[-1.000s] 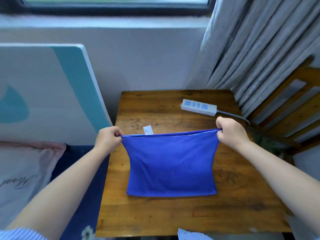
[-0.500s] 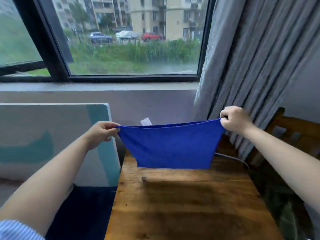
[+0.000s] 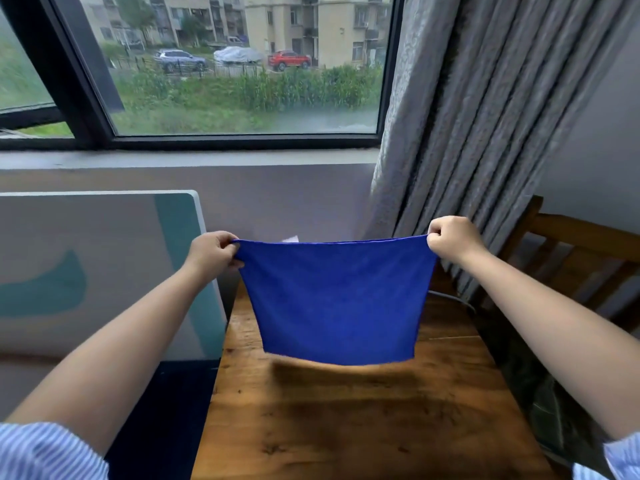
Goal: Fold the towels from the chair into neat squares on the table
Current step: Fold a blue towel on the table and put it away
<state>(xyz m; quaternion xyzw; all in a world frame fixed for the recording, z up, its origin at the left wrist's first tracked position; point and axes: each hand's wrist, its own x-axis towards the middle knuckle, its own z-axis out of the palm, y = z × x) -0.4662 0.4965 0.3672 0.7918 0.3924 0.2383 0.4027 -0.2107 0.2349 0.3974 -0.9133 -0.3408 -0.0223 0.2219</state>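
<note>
Wooden table (image 3: 363, 427) under window (image 3: 242, 64); grey curtain (image 3: 467, 116), chair (image 3: 588, 251) right

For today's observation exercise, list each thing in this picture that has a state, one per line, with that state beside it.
towel: held up by its top corners, hanging above the table, bottom edge off the wood
left hand: gripping the towel's top left corner
right hand: gripping the towel's top right corner
table: towel's shadow on it
curtain: drawn to the right of the window
chair: beside the table, seat hidden
</note>
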